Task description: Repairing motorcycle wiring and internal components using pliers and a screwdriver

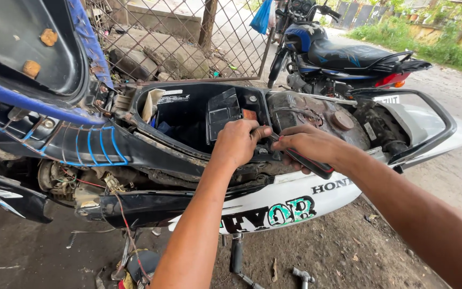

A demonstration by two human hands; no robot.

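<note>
Head view: right hand [308,143] grasps screwdriver [305,162], handle in fingers, at scooter [295,200] storage-bay rim; left hand [237,140] pinches shaft beside it, fingers curled.

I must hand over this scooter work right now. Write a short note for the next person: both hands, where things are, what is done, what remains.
Left hand: closed, fingertips at the rim of the under-seat storage bin.
Right hand: gripping a screwdriver, red and black handle; its tip is hidden between the hands.
Scooter: seat lifted, side panels off, wiring exposed.
Done: bin is open.
Left: bin is still in place; whichever fastener the tip is on cannot be seen.
</note>
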